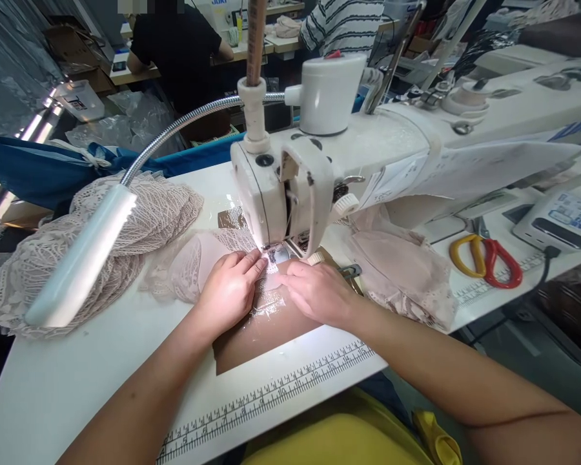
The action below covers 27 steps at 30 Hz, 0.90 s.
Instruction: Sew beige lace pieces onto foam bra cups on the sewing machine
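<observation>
Under the presser foot (274, 255) of a white sewing machine (281, 187) lies a pale pink lace fabric piece (203, 258), trailing out to the left. My left hand (230, 287) is closed on this fabric just left of the needle area, fingers together, partly covering it. Close to the right side of the foot, my right hand (319, 290) has its fingers curled in a pinch on the fabric's edge. Its fingertips are partly hidden. Beneath both hands is a brown, shiny taped sheet (271, 329) on the white table (140, 355).
Stacked lace pieces (135, 206) lie at left under a lamp (82, 258). More pink fabric (401, 265) is bunched at right, near scissors (487, 258) with yellow and red handles. A printed ruler (271, 394) runs along the front edge. Two people sit working behind.
</observation>
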Tool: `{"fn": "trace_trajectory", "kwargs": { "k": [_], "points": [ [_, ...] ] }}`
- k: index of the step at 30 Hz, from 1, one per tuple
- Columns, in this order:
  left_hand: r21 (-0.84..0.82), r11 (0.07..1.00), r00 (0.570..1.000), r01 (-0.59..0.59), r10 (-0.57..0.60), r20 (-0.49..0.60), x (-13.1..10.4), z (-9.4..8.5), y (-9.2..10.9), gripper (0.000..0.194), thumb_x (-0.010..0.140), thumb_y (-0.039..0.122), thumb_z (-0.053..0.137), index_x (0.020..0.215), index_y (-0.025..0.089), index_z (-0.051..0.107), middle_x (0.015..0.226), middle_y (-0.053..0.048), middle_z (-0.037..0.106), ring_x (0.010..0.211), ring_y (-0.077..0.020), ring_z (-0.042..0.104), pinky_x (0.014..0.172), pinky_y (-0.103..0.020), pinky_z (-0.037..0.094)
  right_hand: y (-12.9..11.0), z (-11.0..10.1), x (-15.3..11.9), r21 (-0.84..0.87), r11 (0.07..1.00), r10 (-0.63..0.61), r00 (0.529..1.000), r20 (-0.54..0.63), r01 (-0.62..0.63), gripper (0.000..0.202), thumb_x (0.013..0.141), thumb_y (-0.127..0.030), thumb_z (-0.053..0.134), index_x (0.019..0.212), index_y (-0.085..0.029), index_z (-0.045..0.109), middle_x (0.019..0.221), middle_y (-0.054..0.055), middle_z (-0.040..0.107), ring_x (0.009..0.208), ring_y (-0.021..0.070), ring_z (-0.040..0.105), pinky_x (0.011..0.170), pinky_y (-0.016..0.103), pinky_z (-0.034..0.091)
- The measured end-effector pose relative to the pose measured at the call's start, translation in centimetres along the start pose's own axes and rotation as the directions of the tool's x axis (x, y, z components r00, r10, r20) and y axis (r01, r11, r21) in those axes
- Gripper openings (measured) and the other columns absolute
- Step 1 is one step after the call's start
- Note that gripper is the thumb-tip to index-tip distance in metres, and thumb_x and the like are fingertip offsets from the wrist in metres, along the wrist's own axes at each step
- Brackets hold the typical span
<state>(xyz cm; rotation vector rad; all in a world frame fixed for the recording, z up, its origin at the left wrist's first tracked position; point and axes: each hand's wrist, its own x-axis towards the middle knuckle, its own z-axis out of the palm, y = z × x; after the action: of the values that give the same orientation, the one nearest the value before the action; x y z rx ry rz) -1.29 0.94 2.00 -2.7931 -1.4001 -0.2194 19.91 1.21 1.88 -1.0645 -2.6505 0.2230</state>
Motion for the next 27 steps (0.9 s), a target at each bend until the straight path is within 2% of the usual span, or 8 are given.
{"fn": "trace_trajectory", "kwargs": {
  "k": [8,17,20,22,24,27],
  "points": [
    [-0.036,0.994,0.992,0.099,-0.102,-0.071,0.0,0.2,-0.5,0.039,0.087,0.011,0.043,0.124,0.013,0.058,0.125,-0.013,0.061,0.107,-0.029,0.052,0.093,-0.046,0.046,-0.2,0.1,0.7,-0.043,0.995,0.094,0.995,0.02,-0.093,0.033,0.083,-0.014,0.051,0.111,-0.02,0.068,0.083,0.004,0.066,0.07,0.017,0.051,0.06,0.028,0.033],
    [-0.076,0.983,0.98,0.167,-0.174,-0.094,-0.7,0.3,-0.4,0.04,0.093,0.035,0.044,0.125,0.014,0.056,0.127,-0.015,0.057,0.117,-0.0307,0.049,0.101,-0.047,0.041,0.5,-0.1,0.3,0.088,0.996,0.033,0.999,-0.002,-0.033,0.033,0.088,-0.015,0.048,0.115,-0.017,0.065,0.094,0.006,0.068,0.075,0.0169,0.055,0.068,0.028,0.039],
    [-0.077,0.981,0.975,0.179,-0.187,-0.119,-0.9,0.4,-0.4,0.042,0.093,0.038,0.045,0.125,0.014,0.056,0.13,-0.015,0.056,0.12,-0.0309,0.049,0.1,-0.047,0.041,0.5,-1.6,0.1,0.144,0.988,0.04,0.998,0.05,-0.047,0.034,0.09,-0.014,0.043,0.117,-0.017,0.063,0.096,0.006,0.069,0.079,0.0172,0.058,0.071,0.029,0.041],
    [-0.077,0.979,0.97,0.188,-0.198,-0.141,-1.1,0.4,-0.3,0.042,0.093,0.038,0.045,0.125,0.014,0.056,0.131,-0.015,0.055,0.12,-0.0309,0.049,0.1,-0.047,0.041,0.4,-3.2,-0.4,0.124,0.989,0.066,0.993,0.102,-0.079,0.033,0.092,-0.016,0.042,0.118,-0.017,0.062,0.099,0.007,0.069,0.085,0.019,0.06,0.073,0.029,0.042],
    [-0.08,0.975,0.964,0.207,-0.218,-0.151,-1.2,0.3,-0.2,0.041,0.092,0.038,0.046,0.123,0.014,0.057,0.131,-0.016,0.055,0.118,-0.0309,0.05,0.099,-0.047,0.041,0.4,-4.9,-1.4,0.059,0.991,0.109,0.985,0.136,-0.118,0.032,0.092,-0.018,0.044,0.118,-0.018,0.061,0.103,0.008,0.068,0.088,0.0203,0.061,0.072,0.029,0.043],
    [-0.104,0.961,0.951,0.258,-0.271,-0.148,-1.3,0.0,-0.3,0.036,0.091,0.033,0.048,0.118,0.014,0.06,0.126,-0.017,0.058,0.114,-0.0312,0.052,0.097,-0.048,0.043,0.7,-6.4,-3.3,-0.085,0.981,0.183,0.97,0.159,-0.172,0.029,0.088,-0.016,0.049,0.114,-0.018,0.062,0.099,0.009,0.067,0.081,0.0206,0.061,0.066,0.029,0.043]
  ]
}}
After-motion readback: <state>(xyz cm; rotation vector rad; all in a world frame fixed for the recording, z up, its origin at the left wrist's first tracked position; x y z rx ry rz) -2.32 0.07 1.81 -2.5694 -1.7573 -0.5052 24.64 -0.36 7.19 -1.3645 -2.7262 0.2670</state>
